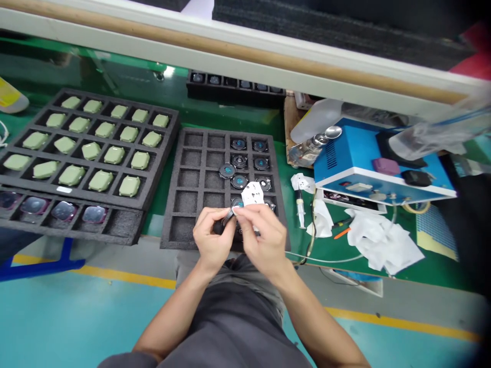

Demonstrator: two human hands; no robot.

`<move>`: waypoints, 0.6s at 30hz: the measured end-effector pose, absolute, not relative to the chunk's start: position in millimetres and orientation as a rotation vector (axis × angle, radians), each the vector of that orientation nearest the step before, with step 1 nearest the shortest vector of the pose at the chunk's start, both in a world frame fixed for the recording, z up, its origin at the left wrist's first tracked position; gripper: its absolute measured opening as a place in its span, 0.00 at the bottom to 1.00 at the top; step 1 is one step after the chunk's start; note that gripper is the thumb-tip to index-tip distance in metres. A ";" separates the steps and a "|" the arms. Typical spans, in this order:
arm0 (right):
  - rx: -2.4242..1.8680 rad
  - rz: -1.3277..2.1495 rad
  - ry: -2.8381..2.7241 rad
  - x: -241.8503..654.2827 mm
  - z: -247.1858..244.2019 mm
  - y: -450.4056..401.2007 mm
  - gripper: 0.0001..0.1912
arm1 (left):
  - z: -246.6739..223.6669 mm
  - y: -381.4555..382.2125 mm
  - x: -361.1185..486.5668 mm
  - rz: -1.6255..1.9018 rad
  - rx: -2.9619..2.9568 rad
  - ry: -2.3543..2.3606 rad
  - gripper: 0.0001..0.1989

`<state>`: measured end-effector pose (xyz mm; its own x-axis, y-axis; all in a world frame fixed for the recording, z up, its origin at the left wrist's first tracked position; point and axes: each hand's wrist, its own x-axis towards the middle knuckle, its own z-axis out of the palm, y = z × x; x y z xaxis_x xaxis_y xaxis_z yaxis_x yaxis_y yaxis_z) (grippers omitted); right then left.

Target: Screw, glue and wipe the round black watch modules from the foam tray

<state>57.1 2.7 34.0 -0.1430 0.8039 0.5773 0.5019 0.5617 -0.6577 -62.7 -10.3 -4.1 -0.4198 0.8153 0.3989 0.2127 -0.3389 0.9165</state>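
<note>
Over the front edge of a dark foam tray (186, 131), my left hand (214, 237) grips a dark round watch case (219, 226), tilted on its edge. The fingers of my right hand (265, 236) are pinched together at the case's upper rim; whatever they hold is too small to make out. Just above my right hand, a white spotted cloth (252, 193) lies over part of the tray. Round dark watch faces fill compartments in the tray's right half, and one face (227, 170) rests across a divider. Compartments on the left half show bare foam.
At left, a foam tray (174, 120) holds green square cases, beside a lower tray (128, 239) of dark square ones. A blue machine (360, 153), syringe (299, 209), orange-tipped tool (342, 233) and crumpled wipes (378, 240) lie right. A shelf edge (245, 56) crosses above.
</note>
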 end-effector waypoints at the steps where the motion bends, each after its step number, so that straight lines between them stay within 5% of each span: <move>1: -1.053 0.398 -1.810 53.8 32.2 1.7 0.12 | -4.4 -10.4 -62.9 1.813 1.338 1.453 0.07; 18: -1.168 0.374 -1.743 63.6 21.1 16.2 0.11 | -5.4 -10.1 -61.9 1.782 1.321 1.452 0.05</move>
